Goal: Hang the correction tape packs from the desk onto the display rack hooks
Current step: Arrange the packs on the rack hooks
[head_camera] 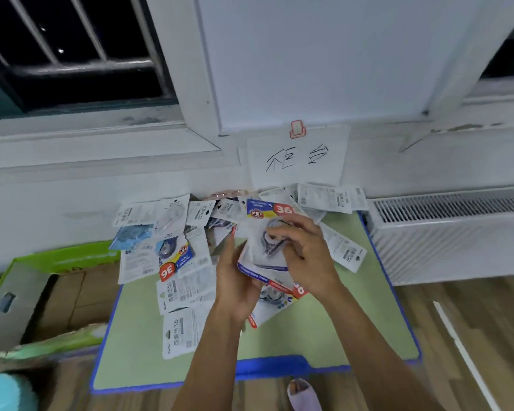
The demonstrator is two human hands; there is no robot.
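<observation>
Both hands are over the green surface (353, 330) w/ blue edging, working a small stack of correction tape packs (272, 250). Left hand (235, 280) is under/behind the stack, palm up, fingers curled round its lower left edge; right hand (306, 253) lies on top, fingers bent over the blister of the top pack, thumb side hidden, so it's pinching or pressing it vs. the left. Rest of the packs (178, 262) are strewn in a loose heap across the far half of the surface, some face up (red "36" label), many face down showing white backs w/ barcodes; a few lean on the wall under a handwritten paper sign (297, 157). No display rack or hooks in view, so hanging comes later, prob. after gathering. Handling, as a guess: packs look light, thin card backing + clear plastic blister, so flat but bendy, glossy and apt to slide over each other in a stack. Best grip is by the card edges or across the blister bump, keeping the top hang-hole end free and all facing one way; squeezing hard could crease the card. An open cardboard box (72, 295) sits left of the surface, a radiator (445, 232) right.
</observation>
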